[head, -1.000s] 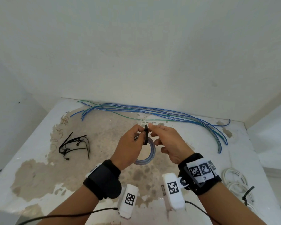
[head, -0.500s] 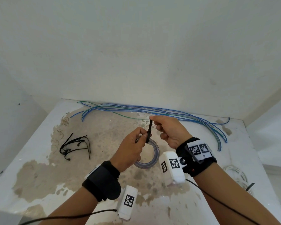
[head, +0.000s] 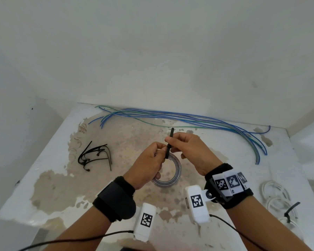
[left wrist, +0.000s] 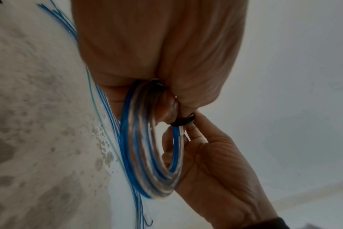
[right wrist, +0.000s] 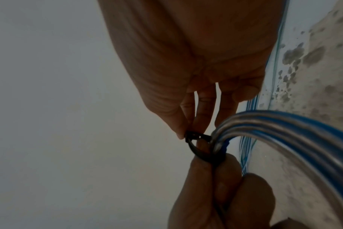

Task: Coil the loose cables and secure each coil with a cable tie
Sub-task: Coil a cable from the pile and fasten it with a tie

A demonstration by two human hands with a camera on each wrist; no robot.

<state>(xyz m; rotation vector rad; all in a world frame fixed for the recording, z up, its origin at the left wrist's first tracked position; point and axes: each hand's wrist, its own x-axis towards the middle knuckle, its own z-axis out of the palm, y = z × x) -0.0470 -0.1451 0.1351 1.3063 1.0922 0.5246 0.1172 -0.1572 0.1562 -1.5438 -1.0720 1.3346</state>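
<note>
Head view. Cable coil (head: 172,171), clear jacket with blue stripes, held at centre frame above the stained table (head: 49,187). Left hand (head: 147,165) closed round the coil's upper-left arc, fingers curled through the ring. Black cable tie (head: 169,145) wrapped over the coil at its top, free tail standing near-vertical, tilted slightly toward the upper right. Right hand (head: 192,151) pinching that tail just above the coil, thumb and forefinger closed on it, remaining fingers loosely curled. Loose blue and green cables (head: 188,118) lying along the far edge of the table, well apart from both hands. Spare black cable ties (head: 96,156) at mid left. White coiled cables (head: 274,194) with a black tie at lower right.

Left wrist view. Coil (left wrist: 147,139) hanging edge-on at centre frame, gripped at its top by the left hand (left wrist: 159,46). Tie loop (left wrist: 183,120) closed round the strands at centre right, right-hand fingertips (left wrist: 194,128) touching it.

Right wrist view. Right hand (right wrist: 186,62) with thumb and fingertips pinched on the tie (right wrist: 198,144). Loop not yet snug: a gap visible between band and strands. Left-hand fingers (right wrist: 225,170) clamped on the coil (right wrist: 284,131) just below the loop.

Governing relation: tail long axis pointing up and away from the coil, right hand on the tail, left hand bracing the coil directly beneath. Probable next move: pull along the tail axis to cinch.
</note>
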